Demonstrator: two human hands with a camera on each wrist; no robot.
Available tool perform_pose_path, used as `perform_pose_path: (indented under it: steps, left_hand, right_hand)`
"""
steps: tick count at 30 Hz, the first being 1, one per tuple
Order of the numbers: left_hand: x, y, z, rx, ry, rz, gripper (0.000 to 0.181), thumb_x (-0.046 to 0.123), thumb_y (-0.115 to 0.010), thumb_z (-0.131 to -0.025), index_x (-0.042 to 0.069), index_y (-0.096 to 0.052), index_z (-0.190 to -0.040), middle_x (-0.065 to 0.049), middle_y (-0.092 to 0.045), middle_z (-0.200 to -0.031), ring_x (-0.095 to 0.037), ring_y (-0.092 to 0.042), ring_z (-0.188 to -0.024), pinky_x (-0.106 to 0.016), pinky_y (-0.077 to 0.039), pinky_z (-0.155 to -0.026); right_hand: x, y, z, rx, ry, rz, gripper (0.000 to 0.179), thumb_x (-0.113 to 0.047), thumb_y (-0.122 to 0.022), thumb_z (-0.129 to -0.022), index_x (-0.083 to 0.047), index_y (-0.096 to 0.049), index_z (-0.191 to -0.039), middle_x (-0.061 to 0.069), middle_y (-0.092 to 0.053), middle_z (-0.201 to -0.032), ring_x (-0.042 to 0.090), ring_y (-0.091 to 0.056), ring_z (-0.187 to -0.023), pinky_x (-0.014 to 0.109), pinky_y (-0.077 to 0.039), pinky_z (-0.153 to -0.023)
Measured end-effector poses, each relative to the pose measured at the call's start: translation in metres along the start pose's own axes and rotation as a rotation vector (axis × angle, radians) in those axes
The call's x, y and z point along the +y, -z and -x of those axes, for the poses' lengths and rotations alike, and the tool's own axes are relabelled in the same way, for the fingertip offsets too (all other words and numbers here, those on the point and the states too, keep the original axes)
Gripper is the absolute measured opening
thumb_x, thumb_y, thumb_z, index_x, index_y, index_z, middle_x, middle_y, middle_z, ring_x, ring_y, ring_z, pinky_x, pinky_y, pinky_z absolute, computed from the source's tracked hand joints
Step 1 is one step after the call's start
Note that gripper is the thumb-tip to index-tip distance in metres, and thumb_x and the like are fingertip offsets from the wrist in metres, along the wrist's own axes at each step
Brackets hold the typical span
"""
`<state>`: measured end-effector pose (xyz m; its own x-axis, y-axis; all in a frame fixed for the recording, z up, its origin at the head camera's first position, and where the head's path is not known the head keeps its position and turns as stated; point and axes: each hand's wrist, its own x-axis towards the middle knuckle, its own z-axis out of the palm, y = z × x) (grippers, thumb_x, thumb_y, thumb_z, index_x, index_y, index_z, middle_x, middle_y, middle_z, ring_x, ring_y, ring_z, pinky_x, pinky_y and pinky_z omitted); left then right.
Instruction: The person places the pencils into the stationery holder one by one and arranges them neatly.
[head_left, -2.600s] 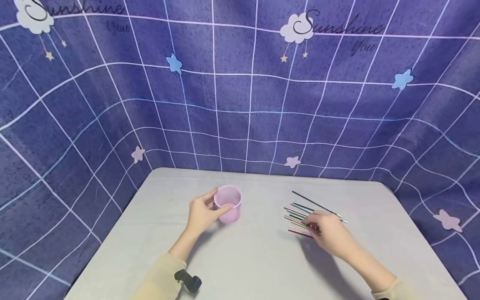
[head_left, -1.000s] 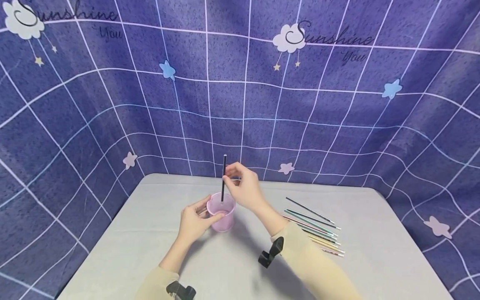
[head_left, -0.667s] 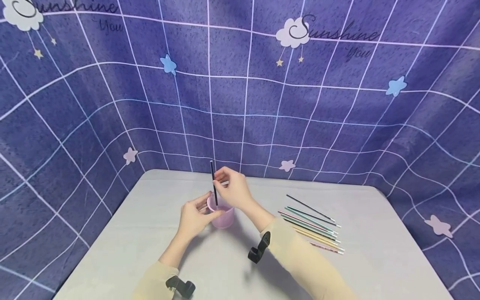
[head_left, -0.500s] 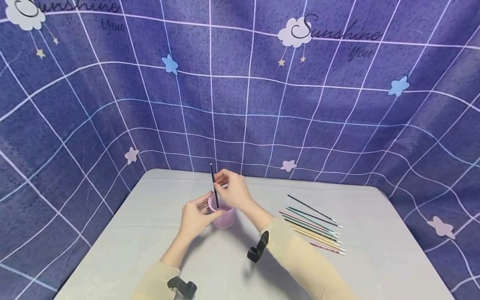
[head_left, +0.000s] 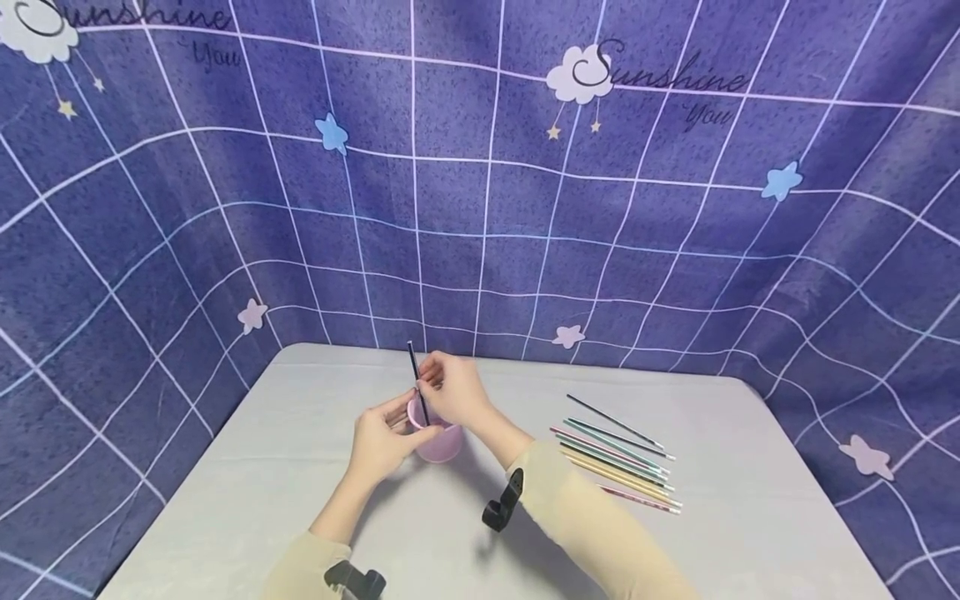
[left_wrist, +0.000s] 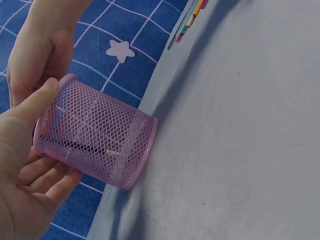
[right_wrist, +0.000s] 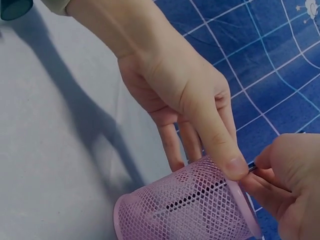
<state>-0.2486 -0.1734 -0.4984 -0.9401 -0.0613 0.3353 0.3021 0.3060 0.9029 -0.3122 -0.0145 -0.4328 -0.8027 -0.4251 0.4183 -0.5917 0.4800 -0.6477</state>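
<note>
My left hand (head_left: 380,442) grips a pink mesh pen holder (head_left: 441,448) at its rim, thumb on the near side and fingers round the far side. The holder stands on the table. My right hand (head_left: 455,390) is over the opening and pinches a dark pencil (head_left: 413,358). That pencil leans slightly, its lower part inside the holder. Through the mesh in the right wrist view, the pencil shows as a dark line within the pink pen holder (right_wrist: 182,212). The left wrist view shows the same line low in the holder (left_wrist: 100,132).
On the right lie several pencils, such as a yellow pencil (head_left: 618,475), a red patterned pencil (head_left: 637,498) and a black pencil (head_left: 611,419) apart at the back. A pale cloth covers the table (head_left: 247,517). Behind hangs a blue-purple gridded curtain (head_left: 450,192).
My right hand has left the pencils on the right, carried a dark pencil over to the pen holder and lowered it inside. My left hand still grips the holder.
</note>
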Motion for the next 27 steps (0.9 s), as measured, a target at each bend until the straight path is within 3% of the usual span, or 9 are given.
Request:
perform_pose_path:
  steps: [19, 27]
  left_hand:
    - [-0.0034, -0.0035, 0.0005, -0.01, 0.012, -0.015, 0.078, 0.017, -0.099, -0.075, -0.009, -0.063, -0.14, -0.026, -0.068, -0.138, -0.04, -0.072, -0.122, -0.032, -0.063, -0.097]
    - [-0.0016, -0.0015, 0.0018, -0.002, -0.003, -0.002, 0.075, 0.016, -0.097, -0.077, -0.008, -0.063, -0.14, -0.027, -0.068, -0.138, -0.042, -0.072, -0.122, -0.038, -0.063, -0.097]
  right_hand:
    - [0.0055, -0.006, 0.0022, -0.021, -0.008, 0.098, 0.01, -0.008, -0.079, -0.094, -0.003, -0.075, -0.102, 0.008, -0.081, -0.092, 0.016, -0.079, -0.082, 0.012, -0.061, -0.074]
    - [0.0069, -0.0019, 0.0021, -0.009, 0.0, 0.102, 0.011, -0.009, -0.079, -0.094, -0.002, -0.077, -0.103, 0.009, -0.082, -0.093, 0.018, -0.08, -0.083, 0.014, -0.062, -0.075]
